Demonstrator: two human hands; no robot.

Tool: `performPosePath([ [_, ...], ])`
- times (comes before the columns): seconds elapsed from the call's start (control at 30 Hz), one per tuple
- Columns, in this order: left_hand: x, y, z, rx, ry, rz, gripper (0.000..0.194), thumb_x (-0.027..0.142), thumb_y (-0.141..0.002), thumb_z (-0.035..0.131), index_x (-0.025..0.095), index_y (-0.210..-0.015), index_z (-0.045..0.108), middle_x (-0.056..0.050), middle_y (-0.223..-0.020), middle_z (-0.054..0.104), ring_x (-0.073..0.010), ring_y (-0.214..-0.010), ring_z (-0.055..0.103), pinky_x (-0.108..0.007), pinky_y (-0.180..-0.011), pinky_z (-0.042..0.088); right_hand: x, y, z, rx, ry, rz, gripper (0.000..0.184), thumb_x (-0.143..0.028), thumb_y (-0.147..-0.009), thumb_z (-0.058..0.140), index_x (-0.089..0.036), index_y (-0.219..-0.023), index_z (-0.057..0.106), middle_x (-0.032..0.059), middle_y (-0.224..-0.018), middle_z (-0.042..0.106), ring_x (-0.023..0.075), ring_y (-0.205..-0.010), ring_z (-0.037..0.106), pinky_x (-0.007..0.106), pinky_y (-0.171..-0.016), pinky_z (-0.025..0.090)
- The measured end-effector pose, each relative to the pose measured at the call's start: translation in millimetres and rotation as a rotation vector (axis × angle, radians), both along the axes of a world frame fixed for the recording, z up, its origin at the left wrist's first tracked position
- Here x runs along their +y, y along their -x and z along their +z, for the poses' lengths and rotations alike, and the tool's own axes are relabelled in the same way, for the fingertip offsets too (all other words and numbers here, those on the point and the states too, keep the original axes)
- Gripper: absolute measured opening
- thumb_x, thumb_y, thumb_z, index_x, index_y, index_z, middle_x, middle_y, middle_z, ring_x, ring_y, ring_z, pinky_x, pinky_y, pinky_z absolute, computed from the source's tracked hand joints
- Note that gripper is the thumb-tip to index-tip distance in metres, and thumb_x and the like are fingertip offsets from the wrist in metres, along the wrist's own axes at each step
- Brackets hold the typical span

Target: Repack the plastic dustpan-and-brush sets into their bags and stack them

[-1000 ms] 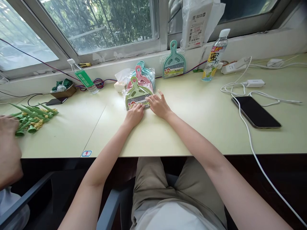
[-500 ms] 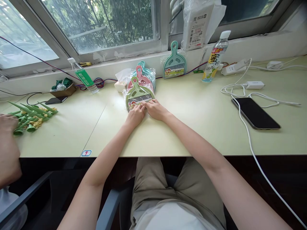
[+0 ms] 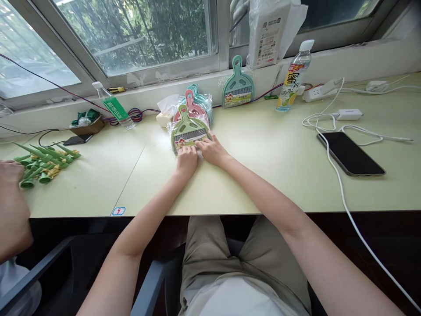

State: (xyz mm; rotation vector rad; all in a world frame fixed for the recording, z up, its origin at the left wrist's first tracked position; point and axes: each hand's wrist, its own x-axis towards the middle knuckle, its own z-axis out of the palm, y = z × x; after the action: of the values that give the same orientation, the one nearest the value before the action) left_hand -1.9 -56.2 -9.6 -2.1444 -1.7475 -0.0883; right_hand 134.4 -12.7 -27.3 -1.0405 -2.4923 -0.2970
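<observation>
A green dustpan-and-brush set (image 3: 189, 131) in clear plastic wrap leans upright at the front of a stack. Behind it stand a pink dustpan (image 3: 190, 102) and several teal dustpans (image 3: 204, 105), also wrapped. My left hand (image 3: 187, 159) is closed at the green set's lower edge, fingertips against the wrap. Around its lower right corner my right hand (image 3: 213, 149) grips with thumb and fingers. Both hands are close together, and the tips of some fingers are hard to make out. Apart from the stack, a single teal dustpan set (image 3: 238, 85) leans against the wall.
Tissues (image 3: 166, 110) sit left of the stack. A green-labelled bottle (image 3: 115, 107) and a yellow-labelled bottle (image 3: 294, 79) stand at the back. To the right lie a phone (image 3: 351, 153) and white cables (image 3: 338, 175). At far left, another person's hand (image 3: 11, 171) touches green cone-shaped pieces (image 3: 46, 162).
My left hand has drawn slightly down along the green set's lower edge, its fingers now closer together. My right hand's finger has shifted up the side. The stack stays in place.
</observation>
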Motion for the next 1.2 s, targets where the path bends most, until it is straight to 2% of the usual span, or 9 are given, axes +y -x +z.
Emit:
performPosePath([
  [0.1,-0.8,-2.4,0.6,-0.008,-0.012,0.000,0.040,0.007,-0.091,0.029,0.006,-0.102,0.067,-0.023,-0.093,0.068,-0.0346,-0.101,0.058,-0.047,-0.087,0.039,0.6,-0.1,-0.5,0.004,-0.001,-0.001,0.035,-0.009,-0.096,0.035,-0.010,-0.123,0.058,0.0143,-0.112,0.072,0.0282,-0.109,0.061,0.051,-0.117,0.015],
  [0.27,2.8,2.1,-3.3,-0.124,-0.007,0.008,0.036,0.006,-0.088,0.033,0.007,-0.097,0.068,-0.021,-0.089,0.066,-0.0376,-0.106,0.054,-0.052,-0.091,0.036,0.5,-0.8,0.4,-0.007,0.004,-0.010,0.037,-0.008,-0.096,0.034,-0.008,-0.122,0.059,0.0156,-0.114,0.071,0.0280,-0.112,0.060,0.051,-0.117,0.015],
  [0.37,4.9,5.7,-6.0,-0.151,-0.017,0.000,0.034,0.006,-0.087,0.035,0.011,-0.094,0.068,-0.018,-0.084,0.065,-0.0357,-0.106,0.053,-0.051,-0.093,0.035,0.4,-1.0,0.4,-0.010,0.010,-0.008,0.037,-0.009,-0.097,0.033,-0.008,-0.122,0.060,0.0158,-0.118,0.070,0.0284,-0.114,0.059,0.053,-0.118,0.015],
  [0.6,1.4,11.6,2.3,-0.029,0.006,0.117,0.033,0.006,-0.086,0.035,0.011,-0.096,0.067,-0.017,-0.085,0.063,-0.0342,-0.107,0.051,-0.047,-0.094,0.035,0.7,-0.4,-1.1,-0.004,0.013,-0.010,0.038,-0.009,-0.098,0.032,-0.006,-0.125,0.059,0.0174,-0.120,0.070,0.0269,-0.113,0.061,0.054,-0.118,0.014],
  [0.8,0.7,14.0,5.1,0.001,0.044,0.162,0.042,0.006,-0.087,0.028,0.000,-0.112,0.061,-0.023,-0.102,0.065,-0.0359,-0.113,0.052,-0.048,-0.102,0.032,-0.3,-0.6,0.8,-0.026,0.040,-0.023,0.041,-0.007,-0.097,0.032,-0.005,-0.128,0.058,0.0178,-0.125,0.068,0.0264,-0.117,0.060,0.054,-0.119,0.014],
  [1.0,7.8,27.7,-0.1,-0.025,-0.004,0.196,0.051,0.014,-0.087,0.031,0.000,-0.131,0.052,-0.026,-0.129,0.060,-0.0372,-0.131,0.046,-0.057,-0.113,0.022,-0.1,-0.8,1.6,-0.019,0.067,-0.020,0.042,-0.007,-0.097,0.030,-0.005,-0.129,0.057,0.0175,-0.131,0.065,0.0274,-0.121,0.058,0.057,-0.120,0.014],
  [1.2,14.0,35.8,-5.5,-0.107,-0.043,0.131,0.061,0.017,-0.083,0.035,-0.003,-0.140,0.044,-0.026,-0.144,0.050,-0.0353,-0.146,0.032,-0.063,-0.122,-0.003,1.4,-0.2,0.4,-0.004,0.064,-0.016,0.040,-0.007,-0.097,0.031,-0.006,-0.127,0.059,0.0177,-0.130,0.065,0.0265,-0.121,0.058,0.057,-0.120,0.014],
])
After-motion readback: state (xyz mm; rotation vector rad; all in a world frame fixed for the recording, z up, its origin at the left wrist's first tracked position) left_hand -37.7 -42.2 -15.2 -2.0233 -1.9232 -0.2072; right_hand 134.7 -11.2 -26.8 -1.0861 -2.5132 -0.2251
